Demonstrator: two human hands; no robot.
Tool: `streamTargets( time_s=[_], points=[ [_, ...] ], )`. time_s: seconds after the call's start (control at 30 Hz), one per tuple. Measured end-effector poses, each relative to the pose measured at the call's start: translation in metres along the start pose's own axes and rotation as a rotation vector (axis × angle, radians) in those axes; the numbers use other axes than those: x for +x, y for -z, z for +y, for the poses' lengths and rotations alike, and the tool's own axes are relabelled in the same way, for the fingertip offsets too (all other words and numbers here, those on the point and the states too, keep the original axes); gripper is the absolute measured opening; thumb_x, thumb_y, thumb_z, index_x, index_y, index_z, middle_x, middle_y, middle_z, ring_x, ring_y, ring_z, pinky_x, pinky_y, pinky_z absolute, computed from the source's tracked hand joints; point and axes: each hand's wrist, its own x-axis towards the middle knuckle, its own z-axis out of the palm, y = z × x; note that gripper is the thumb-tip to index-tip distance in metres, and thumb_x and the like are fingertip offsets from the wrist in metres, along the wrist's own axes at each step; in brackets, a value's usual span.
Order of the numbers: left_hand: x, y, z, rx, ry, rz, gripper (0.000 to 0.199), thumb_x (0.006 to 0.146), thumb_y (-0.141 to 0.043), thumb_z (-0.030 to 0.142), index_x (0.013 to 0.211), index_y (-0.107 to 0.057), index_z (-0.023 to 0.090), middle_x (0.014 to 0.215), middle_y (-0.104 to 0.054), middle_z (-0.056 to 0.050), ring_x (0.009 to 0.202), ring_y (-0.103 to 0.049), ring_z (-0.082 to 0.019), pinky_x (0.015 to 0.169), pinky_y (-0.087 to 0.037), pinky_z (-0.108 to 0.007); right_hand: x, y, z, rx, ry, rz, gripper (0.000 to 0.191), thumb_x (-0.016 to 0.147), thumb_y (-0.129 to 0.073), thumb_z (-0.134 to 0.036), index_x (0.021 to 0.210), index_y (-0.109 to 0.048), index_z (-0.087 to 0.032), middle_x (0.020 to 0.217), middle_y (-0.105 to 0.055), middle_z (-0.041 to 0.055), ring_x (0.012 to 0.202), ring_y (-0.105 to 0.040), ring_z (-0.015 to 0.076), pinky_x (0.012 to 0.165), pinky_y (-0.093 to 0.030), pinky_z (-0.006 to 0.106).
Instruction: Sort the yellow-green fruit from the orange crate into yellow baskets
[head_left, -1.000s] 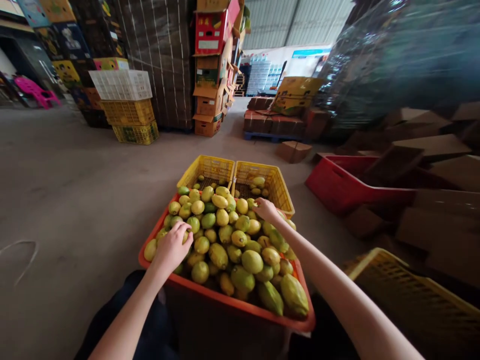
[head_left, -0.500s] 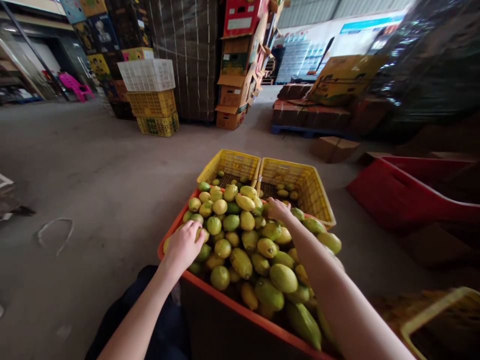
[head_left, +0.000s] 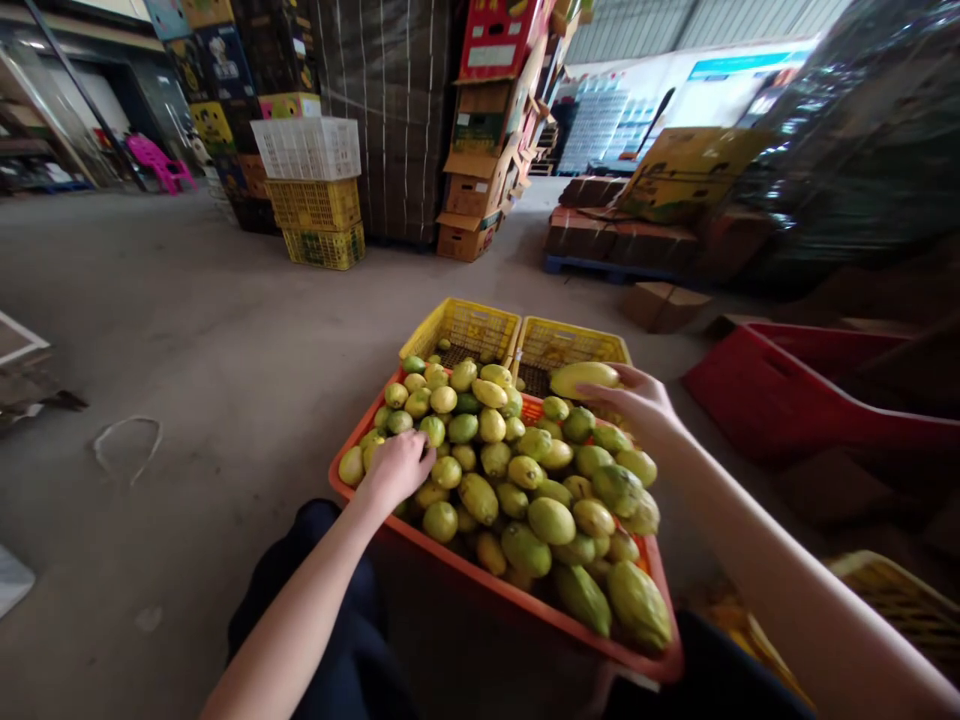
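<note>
An orange crate [head_left: 450,583] stands in front of me, heaped with yellow-green lemons [head_left: 478,498] of mixed sizes. My right hand [head_left: 637,395] is above its far right corner, fingers closed around a long yellow lemon [head_left: 583,379]. On the left side of the heap my left hand [head_left: 401,465] rests with curled fingertips among the fruit. A round green lemon [head_left: 433,431] lies right by those fingers; whatever is under them is hidden. Behind the crate are a left yellow basket [head_left: 480,318] and a right yellow basket [head_left: 574,340], the left one with a few lemons visible inside.
A red bin [head_left: 757,380] is on the right, with a flattened cardboard box [head_left: 664,305] behind it. Stacked crates [head_left: 315,205], cardboard cartons [head_left: 472,190] and a wrapped pallet load stand at the back. Another yellow crate [head_left: 892,590] is at the lower right.
My right hand has risen from the heap and moved right, now with a long lemon in it. My left hand has shifted right across the fruit, its fingers more curled.
</note>
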Motion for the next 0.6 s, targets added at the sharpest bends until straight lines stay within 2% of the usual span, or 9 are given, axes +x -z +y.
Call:
streamTargets(
  time_s=[0.07, 0.13, 0.2, 0.27, 0.33, 0.43, 0.5, 0.6],
  points=[
    [0.0, -0.006, 0.001, -0.005, -0.014, -0.01, 0.028, 0.106, -0.049, 0.029, 0.114, -0.074, 0.019, 0.123, -0.078, -0.012, 0.112, -0.075, -0.028, 0.089, -0.054, -0.034, -0.026, 0.023, -0.023, 0.313, -0.144, 0.046, 0.042, 0.057, -0.094, -0.027, 0.093, -0.078, -0.014, 0.096, -0.079, 0.0156, 0.081, -0.074, 0.026, 0.076, -0.057, 0.044],
    [0.001, -0.013, 0.002, -0.014, -0.039, -0.016, 0.029, 0.105, -0.049, 0.028, 0.112, -0.075, 0.018, 0.122, -0.078, -0.014, 0.112, -0.075, -0.028, 0.091, -0.054, -0.035, -0.056, 0.044, -0.036, 0.586, -0.113, 0.085, 0.037, 0.061, -0.091, -0.031, 0.093, -0.08, -0.017, 0.116, -0.078, 0.019, 0.099, -0.075, 0.0299, 0.085, -0.059, 0.046],
    [0.003, -0.019, 0.002, -0.017, -0.058, -0.022, 0.028, 0.105, -0.05, 0.028, 0.111, -0.075, 0.017, 0.122, -0.078, -0.015, 0.111, -0.074, -0.028, 0.093, -0.054, -0.035, -0.087, 0.059, -0.037, 0.728, -0.069, 0.138, 0.034, 0.066, -0.089, -0.038, 0.095, -0.08, -0.024, 0.126, -0.076, 0.0169, 0.106, -0.074, 0.0306, 0.091, -0.061, 0.048],
    [0.004, -0.024, 0.003, -0.018, -0.068, -0.028, 0.027, 0.104, -0.052, 0.028, 0.109, -0.075, 0.016, 0.122, -0.077, -0.016, 0.112, -0.074, -0.029, 0.094, -0.054, -0.036, -0.114, 0.066, -0.026, 0.747, -0.135, 0.133, 0.041, 0.059, -0.093, -0.036, 0.096, -0.08, -0.025, 0.117, -0.078, 0.016, 0.1, -0.075, 0.0312, 0.091, -0.063, 0.05],
    [0.005, -0.031, 0.005, -0.03, -0.081, -0.03, 0.026, 0.102, -0.053, 0.028, 0.108, -0.075, 0.017, 0.121, -0.078, -0.016, 0.114, -0.073, -0.029, 0.095, -0.055, -0.037, -0.136, 0.065, -0.01, 0.725, -0.25, 0.054, 0.049, 0.052, -0.096, -0.035, 0.097, -0.078, -0.022, 0.099, -0.079, 0.0135, 0.086, -0.076, 0.0309, 0.082, -0.066, 0.05],
    [0.007, -0.045, 0.017, -0.072, -0.115, -0.041, 0.022, 0.1, -0.056, 0.026, 0.104, -0.076, 0.019, 0.114, -0.079, -0.013, 0.108, -0.074, -0.027, 0.095, -0.056, -0.036, -0.155, 0.058, 0.012, 0.756, -0.34, 0.036, 0.047, 0.055, -0.097, -0.034, 0.095, -0.076, -0.021, 0.086, -0.078, 0.0067, 0.07, -0.074, 0.0238, 0.064, -0.067, 0.039],
    [0.014, -0.056, 0.032, -0.112, -0.158, -0.059, 0.02, 0.099, -0.057, 0.026, 0.103, -0.076, 0.021, 0.111, -0.08, -0.011, 0.103, -0.075, -0.025, 0.094, -0.057, -0.035, -0.159, 0.053, 0.019, 0.783, -0.365, 0.006, 0.044, 0.058, -0.096, -0.031, 0.095, -0.075, -0.02, 0.084, -0.078, 0.0051, 0.066, -0.073, 0.0217, 0.061, -0.067, 0.035],
    [0.037, -0.069, 0.066, -0.167, -0.231, -0.075, 0.021, 0.098, -0.061, 0.032, 0.11, -0.075, 0.022, 0.115, -0.079, -0.008, 0.104, -0.074, -0.024, 0.095, -0.057, -0.034, -0.161, 0.048, 0.017, 0.8, -0.407, -0.074, 0.042, 0.058, -0.098, -0.028, 0.092, -0.074, -0.021, 0.084, -0.078, 0.0043, 0.066, -0.074, 0.0221, 0.064, -0.068, 0.036]
  ],
)
